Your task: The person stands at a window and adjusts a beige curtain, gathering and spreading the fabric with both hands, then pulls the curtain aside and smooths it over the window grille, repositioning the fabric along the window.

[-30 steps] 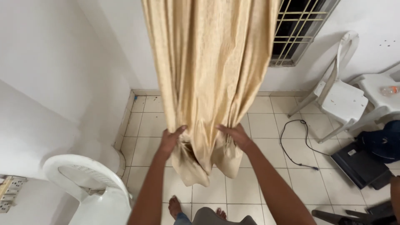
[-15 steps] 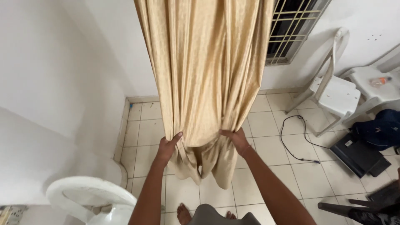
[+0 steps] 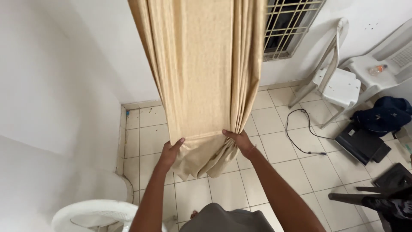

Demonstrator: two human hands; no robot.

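Both hands pinch the beige curtain (image 3: 201, 77) near its hem: left hand (image 3: 170, 151) on the left edge, right hand (image 3: 240, 141) bunching the right folds. It hangs before the window, soft, light, floppy, best gripped along the edges.

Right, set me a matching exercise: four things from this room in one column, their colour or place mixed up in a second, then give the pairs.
Things:
1. curtain
2. left hand
3. cable
4. bag

Descriptions:
A. dark blue, slumped by the white chair legs on the right
B. beige, hanging in folds in front of the window
C. black, lying loose on the floor tiles
D. gripping the curtain's lower left edge

Pairs: 1-B, 2-D, 3-C, 4-A
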